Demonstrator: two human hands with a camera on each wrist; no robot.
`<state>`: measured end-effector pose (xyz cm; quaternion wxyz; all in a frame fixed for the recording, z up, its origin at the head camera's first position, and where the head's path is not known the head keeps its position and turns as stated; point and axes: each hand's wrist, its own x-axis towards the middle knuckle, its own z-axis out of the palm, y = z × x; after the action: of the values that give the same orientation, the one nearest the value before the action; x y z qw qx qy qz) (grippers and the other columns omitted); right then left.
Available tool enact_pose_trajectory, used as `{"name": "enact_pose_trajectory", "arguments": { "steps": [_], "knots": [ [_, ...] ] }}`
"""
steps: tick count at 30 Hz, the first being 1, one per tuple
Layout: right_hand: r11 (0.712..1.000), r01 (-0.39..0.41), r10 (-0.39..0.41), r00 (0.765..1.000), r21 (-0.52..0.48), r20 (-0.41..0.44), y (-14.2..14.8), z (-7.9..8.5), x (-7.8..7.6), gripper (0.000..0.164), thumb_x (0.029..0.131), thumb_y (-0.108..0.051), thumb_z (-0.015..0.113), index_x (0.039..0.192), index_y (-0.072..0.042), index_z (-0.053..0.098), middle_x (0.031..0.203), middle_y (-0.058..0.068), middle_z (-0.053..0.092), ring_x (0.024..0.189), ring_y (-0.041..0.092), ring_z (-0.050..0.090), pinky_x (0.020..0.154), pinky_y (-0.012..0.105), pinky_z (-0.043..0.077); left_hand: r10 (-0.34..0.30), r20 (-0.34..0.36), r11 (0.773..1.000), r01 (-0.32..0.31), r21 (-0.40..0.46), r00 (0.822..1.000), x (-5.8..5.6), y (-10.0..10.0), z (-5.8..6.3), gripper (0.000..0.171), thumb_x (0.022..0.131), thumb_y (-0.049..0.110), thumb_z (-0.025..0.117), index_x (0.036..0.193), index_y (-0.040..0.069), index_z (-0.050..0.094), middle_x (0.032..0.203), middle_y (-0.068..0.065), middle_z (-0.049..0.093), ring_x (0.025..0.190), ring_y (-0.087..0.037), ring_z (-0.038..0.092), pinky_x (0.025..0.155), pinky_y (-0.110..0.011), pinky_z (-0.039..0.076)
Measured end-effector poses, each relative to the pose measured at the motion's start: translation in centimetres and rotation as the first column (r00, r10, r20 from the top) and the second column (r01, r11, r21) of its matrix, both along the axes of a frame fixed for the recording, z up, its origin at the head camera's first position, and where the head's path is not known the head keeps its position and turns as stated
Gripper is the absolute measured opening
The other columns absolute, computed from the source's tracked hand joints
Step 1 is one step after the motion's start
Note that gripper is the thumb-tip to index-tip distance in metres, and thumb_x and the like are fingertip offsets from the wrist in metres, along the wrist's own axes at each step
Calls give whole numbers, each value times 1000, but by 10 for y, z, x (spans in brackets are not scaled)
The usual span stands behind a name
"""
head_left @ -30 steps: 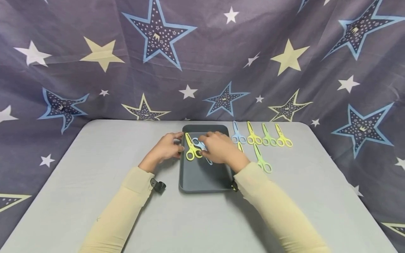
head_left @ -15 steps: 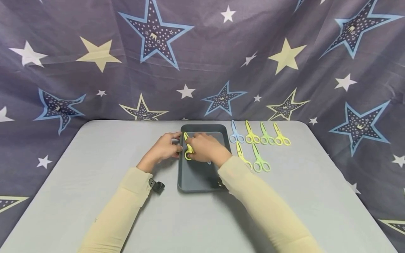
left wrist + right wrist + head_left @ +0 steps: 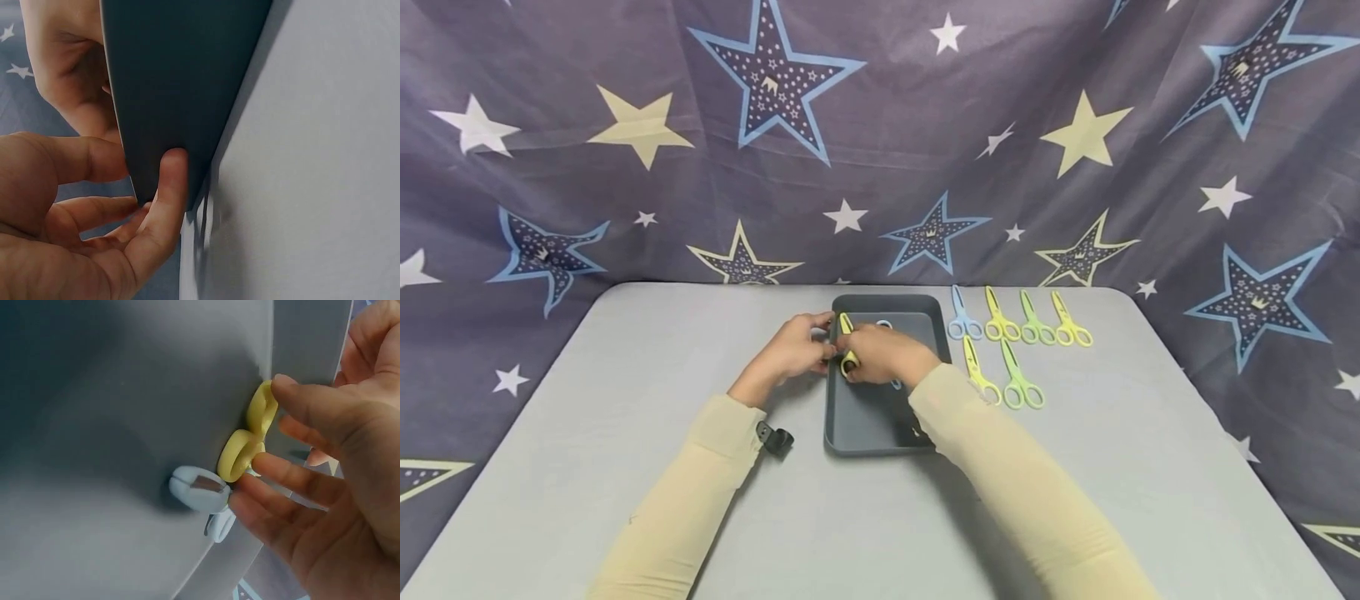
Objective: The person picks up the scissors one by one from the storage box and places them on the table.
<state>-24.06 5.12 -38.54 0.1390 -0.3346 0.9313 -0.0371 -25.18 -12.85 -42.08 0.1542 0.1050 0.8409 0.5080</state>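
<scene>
A dark grey tray [image 3: 872, 425] lies lengthwise on the table. My left hand [image 3: 786, 354] is at its left side, with fingertips touching the outer wall in the left wrist view. Inside the tray, my right hand [image 3: 883, 354] pinches yellow scissors [image 3: 239, 453] by the handle loops, thumb on one loop and fingers at the other. The scissors lie along the left wall, blade pointing to the back. Close beside them are light blue scissors [image 3: 199, 489], mostly covered by the right hand in the head view; the fingertips of that hand are right at their handle.
Right of the tray, a back row holds blue scissors [image 3: 963, 321], two yellow pairs and a green pair [image 3: 1036, 325]. In front of that row are yellow scissors [image 3: 979, 379] and green scissors [image 3: 1018, 383]. A star-patterned curtain [image 3: 880, 150] hangs behind the table [image 3: 662, 358].
My right hand has moved left from the blue scissors to the yellow scissors and now grips their loops. The left hand has stayed at the tray's side.
</scene>
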Motion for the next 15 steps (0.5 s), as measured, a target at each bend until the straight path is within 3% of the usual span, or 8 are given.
{"name": "enact_pose_trajectory", "arguments": {
  "steps": [6, 15],
  "knots": [
    [1000, 11, -12, 1000, 14, 27, -1, 0, -2, 31, 90, -24, 80, 119, -17, 73, 116, 3, 69, 109, 19, 61, 96, 40, 56, 3, -4, 1000, -3, -18, 1000, -1, 0, 1, 74, 90, -4, 62, 158, 0, 33, 150, -26, 44, 74, -21, 70, 68, -32, 66],
    [999, 29, -31, 999, 45, 39, -5, -2, -1, 43, 85, -28, 85, 124, -15, 72, 119, 2, 70, 106, 19, 65, 96, 38, 57, -7, 3, 1000, 7, 3, 1000, 0, 0, 1, 75, 89, -6, 60, 158, -2, 32, 151, -26, 44, 74, -21, 71, 70, -33, 66]
  ]
}}
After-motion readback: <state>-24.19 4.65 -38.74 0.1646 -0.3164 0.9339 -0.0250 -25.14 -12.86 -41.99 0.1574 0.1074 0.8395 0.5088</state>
